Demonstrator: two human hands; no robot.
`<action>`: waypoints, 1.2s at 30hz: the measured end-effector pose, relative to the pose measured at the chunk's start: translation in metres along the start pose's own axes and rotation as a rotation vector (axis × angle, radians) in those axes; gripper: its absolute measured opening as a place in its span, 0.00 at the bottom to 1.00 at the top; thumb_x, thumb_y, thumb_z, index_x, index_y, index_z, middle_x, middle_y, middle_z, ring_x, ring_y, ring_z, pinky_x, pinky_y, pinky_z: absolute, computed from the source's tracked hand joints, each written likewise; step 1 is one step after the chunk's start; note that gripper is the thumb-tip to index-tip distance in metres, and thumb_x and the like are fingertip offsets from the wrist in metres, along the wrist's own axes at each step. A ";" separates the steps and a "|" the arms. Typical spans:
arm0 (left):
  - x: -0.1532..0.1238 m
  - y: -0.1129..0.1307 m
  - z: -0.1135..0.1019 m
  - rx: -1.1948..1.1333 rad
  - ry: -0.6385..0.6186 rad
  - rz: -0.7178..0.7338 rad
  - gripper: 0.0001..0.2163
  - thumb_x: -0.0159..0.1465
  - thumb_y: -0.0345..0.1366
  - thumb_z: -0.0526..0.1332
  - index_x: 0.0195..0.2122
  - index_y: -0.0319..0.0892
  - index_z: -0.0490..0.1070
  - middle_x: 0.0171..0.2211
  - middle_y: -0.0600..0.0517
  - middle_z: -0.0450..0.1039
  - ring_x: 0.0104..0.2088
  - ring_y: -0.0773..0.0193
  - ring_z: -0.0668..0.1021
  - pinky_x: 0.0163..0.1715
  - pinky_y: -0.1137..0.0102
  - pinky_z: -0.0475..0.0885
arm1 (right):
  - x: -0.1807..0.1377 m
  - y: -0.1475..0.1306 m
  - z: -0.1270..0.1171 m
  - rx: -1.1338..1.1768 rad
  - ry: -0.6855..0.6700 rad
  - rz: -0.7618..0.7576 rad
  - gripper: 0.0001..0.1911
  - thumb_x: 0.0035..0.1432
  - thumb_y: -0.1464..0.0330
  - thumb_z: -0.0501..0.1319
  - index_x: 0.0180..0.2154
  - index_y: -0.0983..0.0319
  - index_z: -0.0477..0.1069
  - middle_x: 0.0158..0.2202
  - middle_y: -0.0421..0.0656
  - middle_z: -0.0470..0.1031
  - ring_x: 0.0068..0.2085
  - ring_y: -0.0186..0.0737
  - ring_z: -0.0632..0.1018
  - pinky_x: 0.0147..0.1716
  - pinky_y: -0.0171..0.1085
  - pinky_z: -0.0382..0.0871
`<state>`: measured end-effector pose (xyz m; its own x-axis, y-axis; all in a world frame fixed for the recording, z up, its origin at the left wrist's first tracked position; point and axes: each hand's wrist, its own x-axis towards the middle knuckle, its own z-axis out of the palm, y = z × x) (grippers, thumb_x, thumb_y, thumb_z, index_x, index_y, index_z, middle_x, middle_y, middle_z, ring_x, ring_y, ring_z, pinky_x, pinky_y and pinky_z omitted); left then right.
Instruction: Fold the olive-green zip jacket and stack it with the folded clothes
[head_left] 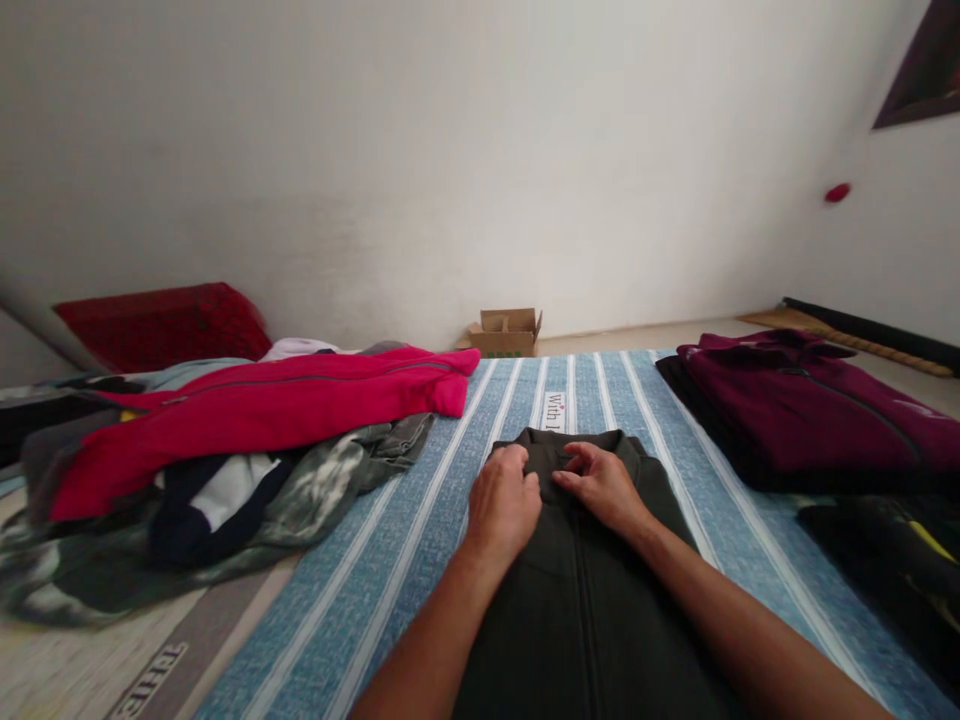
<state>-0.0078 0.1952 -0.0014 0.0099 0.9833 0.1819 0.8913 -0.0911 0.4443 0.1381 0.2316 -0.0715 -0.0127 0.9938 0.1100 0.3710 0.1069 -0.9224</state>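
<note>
A dark olive zip-up garment (585, 620) lies flat on the blue striped sheet (390, 560) right in front of me, collar pointing away. My left hand (504, 505) rests on the left side of the collar with its fingers curled into the cloth. My right hand (600, 485) sits on the right side of the collar, thumb and fingers pinched on the fabric near the zip. The two hands almost touch at the neck opening.
A loose heap of clothes (225, 500) topped by a bright pink fleece (262, 405) lies to the left, with a red pillow (161, 322) behind. Folded maroon garments (817, 410) and a dark item (892, 560) lie right. A small cardboard box (508, 333) stands by the wall.
</note>
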 end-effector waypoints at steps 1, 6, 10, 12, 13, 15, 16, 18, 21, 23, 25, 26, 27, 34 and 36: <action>0.009 -0.010 -0.003 0.001 -0.015 -0.037 0.09 0.57 0.27 0.59 0.39 0.40 0.70 0.38 0.48 0.73 0.38 0.62 0.75 0.39 0.71 0.68 | 0.000 0.000 0.000 -0.021 -0.003 0.011 0.26 0.44 0.63 0.65 0.46 0.66 0.69 0.31 0.42 0.75 0.30 0.38 0.75 0.30 0.35 0.66; 0.033 -0.048 0.008 -0.016 -0.038 -0.059 0.17 0.55 0.24 0.58 0.46 0.41 0.70 0.38 0.51 0.74 0.37 0.66 0.76 0.38 0.74 0.68 | -0.001 -0.003 0.001 -0.082 -0.032 0.045 0.29 0.43 0.61 0.67 0.48 0.66 0.69 0.32 0.43 0.75 0.31 0.38 0.74 0.31 0.36 0.65; 0.029 -0.050 0.017 0.073 -0.024 0.032 0.17 0.55 0.25 0.58 0.47 0.42 0.69 0.39 0.50 0.73 0.37 0.65 0.75 0.38 0.73 0.68 | -0.003 -0.007 -0.001 -0.125 -0.066 0.032 0.31 0.43 0.61 0.67 0.50 0.67 0.68 0.33 0.44 0.75 0.33 0.40 0.75 0.33 0.38 0.65; 0.026 -0.047 0.018 0.118 -0.007 0.052 0.17 0.57 0.27 0.58 0.48 0.42 0.68 0.40 0.50 0.72 0.37 0.64 0.75 0.38 0.72 0.68 | -0.003 -0.007 -0.001 -0.134 -0.074 0.033 0.32 0.43 0.62 0.67 0.50 0.66 0.68 0.33 0.44 0.75 0.33 0.41 0.75 0.33 0.38 0.65; 0.025 -0.046 0.019 0.135 0.000 0.052 0.16 0.57 0.28 0.58 0.48 0.42 0.67 0.40 0.50 0.72 0.37 0.64 0.75 0.38 0.72 0.68 | -0.003 -0.006 -0.001 -0.130 -0.076 0.036 0.31 0.42 0.63 0.67 0.50 0.66 0.68 0.33 0.43 0.75 0.33 0.41 0.75 0.33 0.38 0.65; 0.024 -0.045 0.019 0.160 0.006 0.051 0.15 0.59 0.30 0.57 0.48 0.41 0.67 0.40 0.49 0.71 0.38 0.63 0.74 0.37 0.71 0.68 | -0.002 -0.004 -0.001 -0.102 -0.080 0.041 0.32 0.42 0.64 0.67 0.50 0.66 0.67 0.32 0.43 0.75 0.33 0.40 0.75 0.33 0.37 0.65; 0.024 -0.046 0.019 0.170 0.006 0.053 0.13 0.59 0.31 0.57 0.46 0.41 0.67 0.40 0.49 0.71 0.38 0.63 0.74 0.37 0.71 0.68 | -0.002 -0.002 -0.001 -0.079 -0.083 0.042 0.32 0.42 0.64 0.67 0.51 0.66 0.67 0.32 0.42 0.74 0.32 0.40 0.75 0.33 0.37 0.65; 0.025 -0.046 0.020 0.186 0.002 0.064 0.11 0.60 0.32 0.56 0.45 0.42 0.68 0.40 0.49 0.71 0.38 0.62 0.74 0.37 0.71 0.67 | -0.001 0.002 0.001 -0.019 -0.083 0.043 0.32 0.41 0.66 0.68 0.51 0.65 0.66 0.31 0.41 0.74 0.31 0.38 0.74 0.31 0.37 0.65; 0.024 -0.048 0.020 0.193 -0.012 0.083 0.13 0.61 0.32 0.56 0.47 0.45 0.67 0.40 0.50 0.70 0.38 0.63 0.74 0.37 0.71 0.67 | 0.000 0.006 0.002 0.092 -0.083 0.063 0.33 0.40 0.68 0.68 0.51 0.64 0.65 0.28 0.37 0.72 0.28 0.36 0.73 0.29 0.35 0.65; 0.024 -0.048 0.019 0.188 -0.029 0.098 0.16 0.61 0.32 0.56 0.51 0.48 0.65 0.41 0.50 0.70 0.39 0.62 0.75 0.37 0.72 0.67 | 0.000 0.005 0.003 0.171 -0.093 0.082 0.33 0.39 0.69 0.68 0.51 0.65 0.64 0.26 0.35 0.70 0.26 0.34 0.72 0.27 0.34 0.64; 0.024 -0.048 0.019 0.183 -0.043 0.114 0.18 0.61 0.32 0.55 0.53 0.50 0.64 0.42 0.51 0.70 0.40 0.62 0.75 0.38 0.72 0.67 | 0.000 0.003 0.003 0.228 -0.104 0.098 0.34 0.39 0.70 0.68 0.50 0.66 0.64 0.25 0.34 0.69 0.25 0.33 0.71 0.26 0.34 0.64; 0.024 -0.049 0.020 0.181 -0.045 0.120 0.19 0.61 0.32 0.55 0.53 0.50 0.64 0.42 0.51 0.70 0.41 0.62 0.75 0.38 0.71 0.67 | -0.001 0.001 0.002 0.244 -0.104 0.104 0.34 0.38 0.71 0.68 0.50 0.67 0.63 0.24 0.34 0.68 0.25 0.32 0.70 0.26 0.34 0.64; 0.024 -0.049 0.020 0.179 -0.044 0.123 0.18 0.61 0.32 0.55 0.53 0.50 0.64 0.43 0.51 0.70 0.41 0.62 0.75 0.39 0.71 0.67 | -0.002 -0.001 0.002 0.252 -0.101 0.111 0.34 0.38 0.71 0.68 0.50 0.67 0.63 0.24 0.33 0.67 0.24 0.32 0.70 0.26 0.34 0.64; 0.026 -0.051 0.021 0.153 -0.025 0.133 0.16 0.60 0.31 0.56 0.50 0.46 0.64 0.45 0.50 0.70 0.41 0.62 0.75 0.38 0.71 0.67 | -0.007 -0.015 -0.001 0.284 -0.127 0.151 0.33 0.36 0.73 0.69 0.48 0.67 0.64 0.21 0.31 0.64 0.23 0.32 0.68 0.24 0.33 0.62; 0.026 -0.051 0.021 0.168 -0.045 0.125 0.17 0.61 0.31 0.55 0.51 0.47 0.63 0.44 0.50 0.70 0.40 0.62 0.75 0.38 0.71 0.67 | -0.007 -0.014 -0.001 0.268 -0.144 0.143 0.31 0.35 0.72 0.69 0.45 0.65 0.66 0.20 0.32 0.64 0.23 0.32 0.67 0.22 0.33 0.60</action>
<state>-0.0434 0.2283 -0.0375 0.1422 0.9723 0.1855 0.9447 -0.1893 0.2678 0.1341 0.2227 -0.0588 -0.1168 0.9911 -0.0631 0.1213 -0.0488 -0.9914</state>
